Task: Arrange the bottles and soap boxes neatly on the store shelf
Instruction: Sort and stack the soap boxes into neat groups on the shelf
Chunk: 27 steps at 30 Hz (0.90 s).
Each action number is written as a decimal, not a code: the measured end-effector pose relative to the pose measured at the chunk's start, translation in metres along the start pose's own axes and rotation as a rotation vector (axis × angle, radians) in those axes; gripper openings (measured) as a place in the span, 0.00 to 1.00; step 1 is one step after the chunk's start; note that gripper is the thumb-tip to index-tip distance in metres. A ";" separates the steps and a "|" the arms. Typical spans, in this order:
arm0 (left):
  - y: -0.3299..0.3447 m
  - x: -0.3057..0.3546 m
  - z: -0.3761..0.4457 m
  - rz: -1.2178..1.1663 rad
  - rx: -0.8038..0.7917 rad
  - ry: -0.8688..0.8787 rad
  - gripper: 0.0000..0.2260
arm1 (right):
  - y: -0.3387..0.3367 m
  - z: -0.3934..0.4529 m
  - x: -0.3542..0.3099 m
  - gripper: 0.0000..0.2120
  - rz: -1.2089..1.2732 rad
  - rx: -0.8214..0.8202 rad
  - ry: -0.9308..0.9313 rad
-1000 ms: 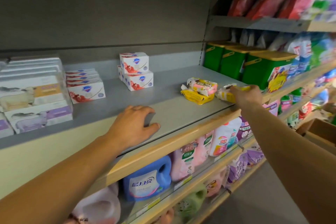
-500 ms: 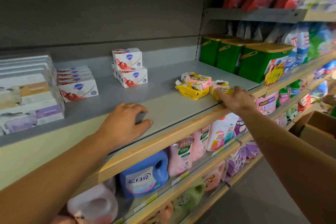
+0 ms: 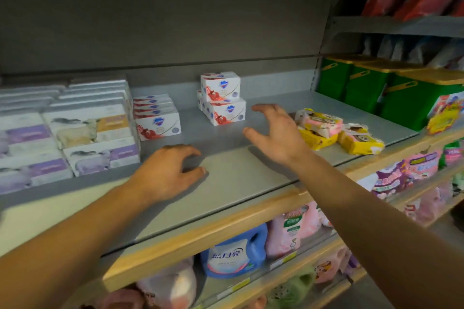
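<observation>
Left hand (image 3: 167, 174) rests palm-down on the grey shelf (image 3: 238, 178) near its wooden front lip, fingers loosely curled, holding nothing, likely a brace for the reach; right hand (image 3: 275, 133) hovers further in over the bare middle of the shelf, its grip spread wide, thumb and fingers apart, nothing pinched, looks aimed at a box-width grasp; stacked soap boxes (image 3: 223, 99) stand just beyond and left of the fingertips, not touching, two high near the back wall; a flat row of the same boxes (image 3: 158, 118) lies further left, well apart from the stack, so merging them seems the next step; yellow wrapped soaps (image 3: 339, 134) sit just right of the hand.
</observation>
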<state>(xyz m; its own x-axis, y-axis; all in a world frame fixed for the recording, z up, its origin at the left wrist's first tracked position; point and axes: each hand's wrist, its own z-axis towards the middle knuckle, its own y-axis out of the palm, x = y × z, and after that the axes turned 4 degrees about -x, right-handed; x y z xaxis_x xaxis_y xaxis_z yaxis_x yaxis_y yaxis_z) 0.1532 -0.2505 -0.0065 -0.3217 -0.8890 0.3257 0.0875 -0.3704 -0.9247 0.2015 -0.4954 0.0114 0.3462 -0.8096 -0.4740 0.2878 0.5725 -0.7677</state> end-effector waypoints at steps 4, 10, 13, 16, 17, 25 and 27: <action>-0.001 -0.027 -0.008 0.038 0.027 -0.024 0.19 | 0.030 0.049 -0.015 0.29 0.125 -0.064 0.082; 0.006 -0.041 -0.001 0.002 0.043 0.033 0.20 | 0.059 0.109 -0.005 0.39 0.430 -0.065 0.340; 0.006 -0.046 0.003 -0.022 0.042 0.037 0.20 | 0.070 0.117 -0.001 0.38 0.429 -0.096 0.396; 0.005 -0.045 0.004 -0.048 0.038 0.039 0.20 | 0.079 0.110 0.000 0.35 0.290 -0.013 0.411; 0.004 -0.044 0.004 -0.054 0.031 0.037 0.20 | 0.081 0.107 -0.001 0.34 0.256 0.014 0.404; -0.002 -0.045 0.004 -0.161 -0.017 -0.040 0.21 | 0.089 0.083 -0.017 0.22 0.213 -0.043 0.338; -0.003 -0.046 0.004 -0.218 -0.005 -0.068 0.20 | 0.088 0.073 -0.020 0.19 0.268 -0.022 0.358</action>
<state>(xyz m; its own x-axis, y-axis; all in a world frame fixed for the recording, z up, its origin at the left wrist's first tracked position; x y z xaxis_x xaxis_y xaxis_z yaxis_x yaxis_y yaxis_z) 0.1710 -0.2095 -0.0178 -0.2682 -0.8041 0.5306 0.0179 -0.5549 -0.8318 0.2851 -0.4193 -0.0150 0.0737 -0.6287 -0.7741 0.2094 0.7687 -0.6043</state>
